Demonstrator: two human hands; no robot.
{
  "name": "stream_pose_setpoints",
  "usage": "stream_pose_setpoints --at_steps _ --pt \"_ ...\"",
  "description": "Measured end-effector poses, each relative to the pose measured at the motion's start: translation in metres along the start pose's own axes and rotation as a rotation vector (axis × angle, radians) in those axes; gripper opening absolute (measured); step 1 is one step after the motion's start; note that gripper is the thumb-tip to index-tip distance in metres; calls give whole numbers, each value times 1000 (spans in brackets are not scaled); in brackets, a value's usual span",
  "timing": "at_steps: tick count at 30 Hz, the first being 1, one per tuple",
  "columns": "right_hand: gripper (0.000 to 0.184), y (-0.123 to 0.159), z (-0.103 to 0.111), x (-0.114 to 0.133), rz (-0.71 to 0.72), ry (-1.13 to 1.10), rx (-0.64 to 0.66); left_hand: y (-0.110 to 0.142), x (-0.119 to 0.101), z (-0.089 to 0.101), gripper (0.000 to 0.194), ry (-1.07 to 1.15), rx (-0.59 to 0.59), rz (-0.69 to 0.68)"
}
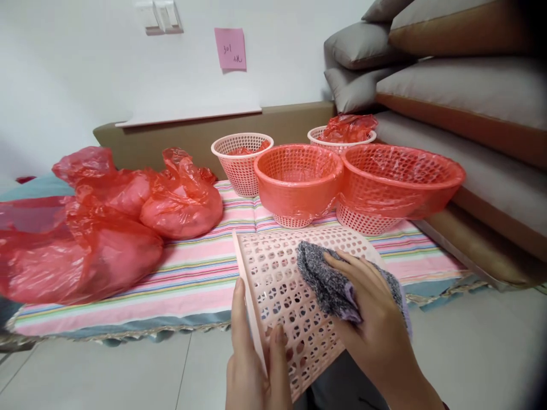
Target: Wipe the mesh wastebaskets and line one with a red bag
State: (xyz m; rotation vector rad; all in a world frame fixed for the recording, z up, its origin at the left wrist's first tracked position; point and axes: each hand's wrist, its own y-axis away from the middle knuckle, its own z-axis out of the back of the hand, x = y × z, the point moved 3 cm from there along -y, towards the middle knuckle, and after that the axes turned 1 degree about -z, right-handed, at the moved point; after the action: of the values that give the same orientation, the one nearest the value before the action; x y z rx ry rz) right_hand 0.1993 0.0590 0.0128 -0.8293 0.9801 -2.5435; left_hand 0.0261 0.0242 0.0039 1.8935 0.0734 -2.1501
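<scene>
Pink perforated plastic basket [278, 278], gray cloth [318, 279] on wall.
L hand [248, 377] grips rim [241, 256]; R hand [380, 327] grips cloth, best pressed flat w/ even force.

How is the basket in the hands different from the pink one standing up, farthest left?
The held basket is tilted in the left hand, but the standing basket is upright on the striped cloth. The held basket has a gray rag against its side, while the standing basket has red plastic inside. Both are pink and full of holes.
</scene>
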Motion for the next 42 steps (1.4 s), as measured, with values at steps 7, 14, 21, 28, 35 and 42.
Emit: stream_pose_setpoints --at_steps 7,14,21,28,35,42 --pt "53 11 8 11 -1 23 -17 7 -3 2 82 -17 -55 9" --pt "50 6 1 36 128 40 66 4 -4 5 90 -12 -81 -58" --pt "43 0 -12 59 236 -154 84 5 0 11 92 -56 -85 -180" --pt "50 -1 5 -37 -112 -17 -73 -1 -2 7 94 -47 -15 -27" --pt "47 8 7 -64 -233 32 -124 -9 3 2 92 -1 41 -100" --pt "54 3 5 -11 41 61 -19 -16 1 21 99 36 -57 -54"
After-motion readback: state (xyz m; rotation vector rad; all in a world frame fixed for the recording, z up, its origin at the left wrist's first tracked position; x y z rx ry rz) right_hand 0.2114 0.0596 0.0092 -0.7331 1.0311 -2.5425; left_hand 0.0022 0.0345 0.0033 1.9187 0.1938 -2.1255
